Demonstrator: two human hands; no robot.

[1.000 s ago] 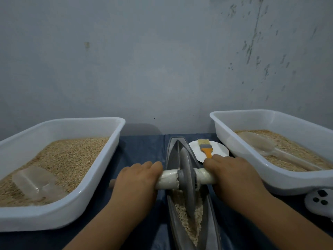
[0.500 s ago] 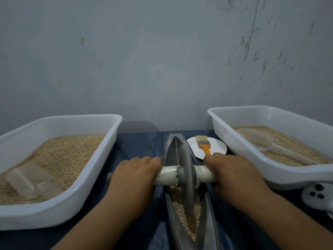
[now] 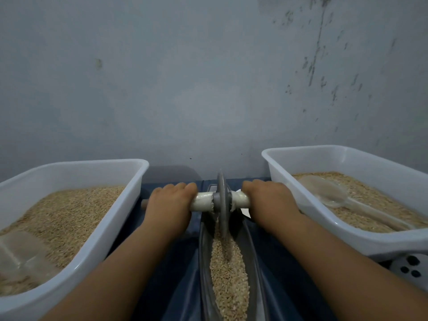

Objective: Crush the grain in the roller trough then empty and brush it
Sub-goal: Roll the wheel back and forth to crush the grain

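Left hand [image 3: 170, 202] and right hand [image 3: 269, 198] each clamp the roller [image 3: 221, 200] axle (wheel upright) over grain [image 3: 228, 269] in the trough [image 3: 254, 256].

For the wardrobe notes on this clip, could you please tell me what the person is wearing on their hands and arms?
Nothing is visible: the left hand and right hand are bare, without gloves, rings or watch, and both forearms are uncovered to the frame edge, with no sleeve in view.

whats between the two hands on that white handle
In the head view, the grey roller disc sits on the white handle midway between the left hand and the right hand, its lower edge down in the grain.
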